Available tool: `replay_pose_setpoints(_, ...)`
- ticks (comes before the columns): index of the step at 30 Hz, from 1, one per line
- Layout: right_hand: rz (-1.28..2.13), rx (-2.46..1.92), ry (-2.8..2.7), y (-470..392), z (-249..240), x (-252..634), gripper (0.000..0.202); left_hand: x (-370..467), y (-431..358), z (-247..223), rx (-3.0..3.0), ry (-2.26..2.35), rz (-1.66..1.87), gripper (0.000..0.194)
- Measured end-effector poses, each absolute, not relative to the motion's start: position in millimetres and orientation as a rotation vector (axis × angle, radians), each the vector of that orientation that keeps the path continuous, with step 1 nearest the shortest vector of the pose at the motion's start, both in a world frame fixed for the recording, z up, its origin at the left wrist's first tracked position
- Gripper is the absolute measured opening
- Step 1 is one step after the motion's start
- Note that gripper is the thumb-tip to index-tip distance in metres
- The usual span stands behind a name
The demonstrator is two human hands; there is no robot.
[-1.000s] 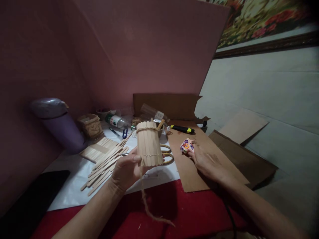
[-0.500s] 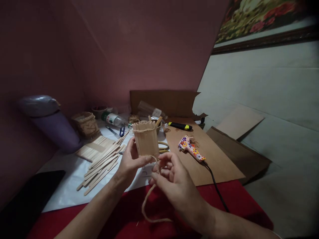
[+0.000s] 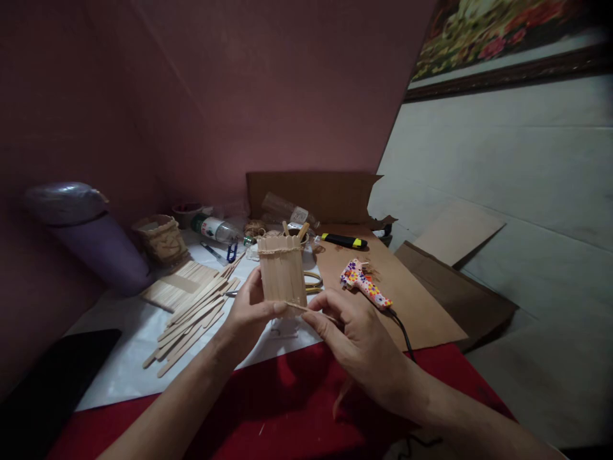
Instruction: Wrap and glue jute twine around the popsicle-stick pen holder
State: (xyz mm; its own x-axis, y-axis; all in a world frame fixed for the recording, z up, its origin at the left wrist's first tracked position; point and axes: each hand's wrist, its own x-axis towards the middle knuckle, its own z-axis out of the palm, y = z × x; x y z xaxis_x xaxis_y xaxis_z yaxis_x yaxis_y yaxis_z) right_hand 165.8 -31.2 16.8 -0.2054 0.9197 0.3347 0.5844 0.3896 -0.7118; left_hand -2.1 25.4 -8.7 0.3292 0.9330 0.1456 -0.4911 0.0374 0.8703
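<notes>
My left hand (image 3: 249,308) grips a cup made of upright popsicle sticks (image 3: 282,271) from its left side, thumb near the lower edge. A band of twine circles the cup just under its rim. From the cup's base a length of twine (image 3: 295,307) runs right into my right hand (image 3: 352,326), which pinches it between thumb and fingers. The twine's loose end (image 3: 341,399) hangs below that hand. Behind the cup, the yellow handles of scissors (image 3: 313,279) show in part.
Loose popsicle sticks (image 3: 191,326) and a banded bundle (image 3: 179,286) lie at left. A flowered glue gun (image 3: 366,284) and a black-yellow cutter (image 3: 343,241) rest on cardboard (image 3: 416,319) at right. Behind stand a purple tumbler (image 3: 98,243), a decorated pot (image 3: 160,239) and plastic bottles (image 3: 215,228).
My right hand has moved a little right, drawing the twine straight from the cup's base. The loose end now hangs under that hand. The cup stays in my left hand, turned slightly more upright.
</notes>
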Motion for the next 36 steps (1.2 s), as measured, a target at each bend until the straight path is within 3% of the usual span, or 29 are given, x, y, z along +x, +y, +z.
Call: replay_pose_setpoints(36,0.627,-1.194,-1.719,-25,4,161,0.025,-5,21,-7,0.919,0.435,1.045,0.050)
